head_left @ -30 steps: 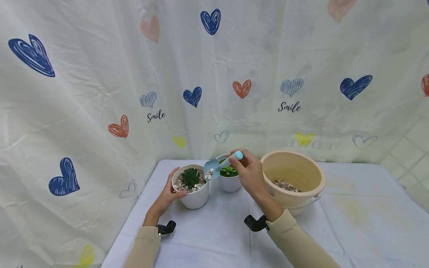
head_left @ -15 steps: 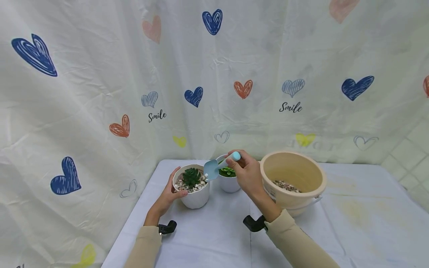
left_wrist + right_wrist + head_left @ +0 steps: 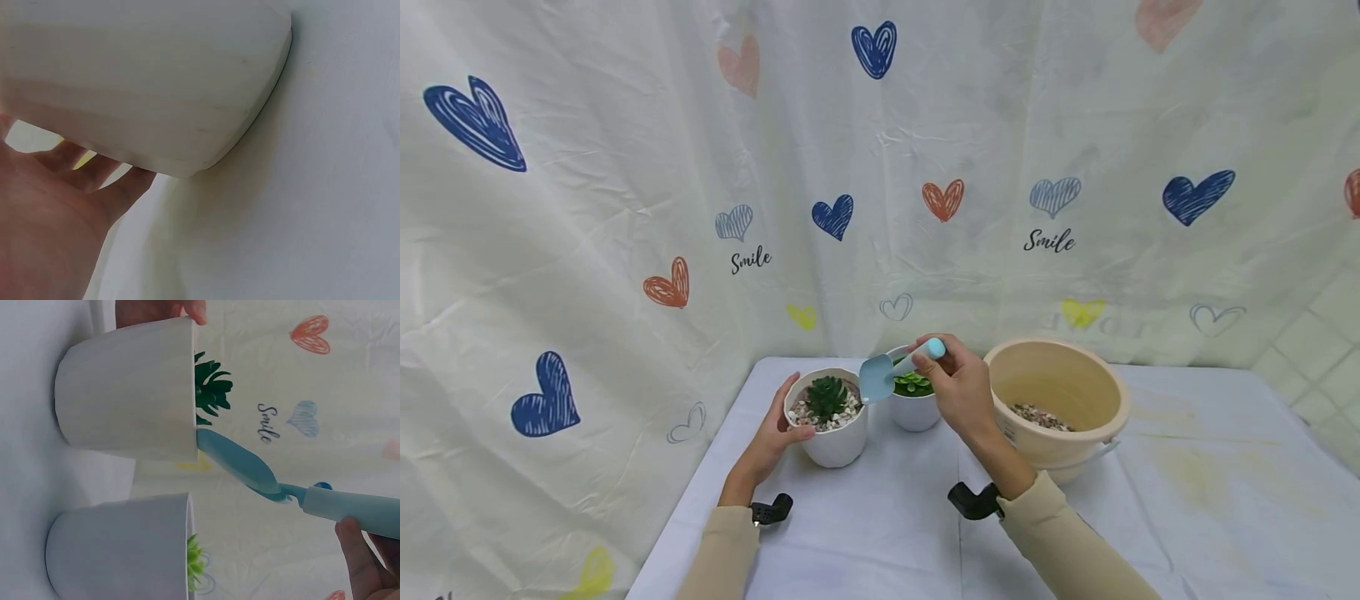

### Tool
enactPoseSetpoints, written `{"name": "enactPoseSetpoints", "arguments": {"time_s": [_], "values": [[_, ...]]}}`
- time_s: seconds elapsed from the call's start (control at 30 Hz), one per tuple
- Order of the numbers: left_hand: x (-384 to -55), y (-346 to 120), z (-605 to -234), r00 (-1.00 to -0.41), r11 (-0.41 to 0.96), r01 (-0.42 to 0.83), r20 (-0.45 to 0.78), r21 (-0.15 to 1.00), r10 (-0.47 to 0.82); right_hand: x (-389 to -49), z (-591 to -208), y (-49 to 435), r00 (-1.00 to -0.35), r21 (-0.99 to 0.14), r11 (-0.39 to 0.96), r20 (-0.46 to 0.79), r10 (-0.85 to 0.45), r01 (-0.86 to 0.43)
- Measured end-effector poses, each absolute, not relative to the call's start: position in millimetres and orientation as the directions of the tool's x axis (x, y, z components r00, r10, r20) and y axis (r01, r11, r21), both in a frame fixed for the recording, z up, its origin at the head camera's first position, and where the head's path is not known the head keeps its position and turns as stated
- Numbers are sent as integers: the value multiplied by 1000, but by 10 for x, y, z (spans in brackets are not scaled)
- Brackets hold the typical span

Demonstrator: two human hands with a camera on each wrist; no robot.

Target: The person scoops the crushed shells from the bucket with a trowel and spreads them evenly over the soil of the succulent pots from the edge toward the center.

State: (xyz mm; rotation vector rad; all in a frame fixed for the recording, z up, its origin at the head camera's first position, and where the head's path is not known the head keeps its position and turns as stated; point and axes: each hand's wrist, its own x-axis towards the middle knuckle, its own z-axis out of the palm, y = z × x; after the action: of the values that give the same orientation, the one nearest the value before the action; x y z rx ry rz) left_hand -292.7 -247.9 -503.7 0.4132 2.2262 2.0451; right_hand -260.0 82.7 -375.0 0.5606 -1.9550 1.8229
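Note:
A white flower pot (image 3: 837, 450) holds a dark green succulent (image 3: 827, 397) amid pale pebbles (image 3: 842, 419). Around its left side my left hand (image 3: 767, 442) grips it, thumb at the front near the rim; in the left wrist view the fingers (image 3: 128, 187) lie along the wall. My right hand (image 3: 958, 385) pinches the handle of a light blue hand trowel (image 3: 877, 379). The trowel blade (image 3: 240, 462) tilts down, its tip at the pot's right rim, and no pebbles show on it. Part of the succulent's pot inside is hidden by leaves.
Just behind and right stands a second white pot (image 3: 913, 414) with a bright green plant (image 3: 195, 562), partly covered by the trowel and right hand. A cream bucket (image 3: 1052, 454) with mixed gravel (image 3: 1037, 417) is at the right. A heart-print curtain (image 3: 970, 283) hangs behind the table (image 3: 880, 533).
Pebbles on the trowel blade have slid off at the pot's rim; the blade now looks bare. The trowel has shifted only slightly. The left hand stays on the pot.

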Motion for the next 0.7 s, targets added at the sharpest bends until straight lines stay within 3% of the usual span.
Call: {"name": "enactPoseSetpoints", "arguments": {"time_s": [0.47, 0.7], "values": [[-2882, -2502, -5000, -951, 19, 162, 151, 987, 268, -2544, -3761, 795, -834, -826, 114, 543, -97, -551], [-2903, -2542, -5044, -947, -12, 170, 167, 985, 275, -2561, -3768, 815, -800, -796, 77, 595, -78, -600]]}}
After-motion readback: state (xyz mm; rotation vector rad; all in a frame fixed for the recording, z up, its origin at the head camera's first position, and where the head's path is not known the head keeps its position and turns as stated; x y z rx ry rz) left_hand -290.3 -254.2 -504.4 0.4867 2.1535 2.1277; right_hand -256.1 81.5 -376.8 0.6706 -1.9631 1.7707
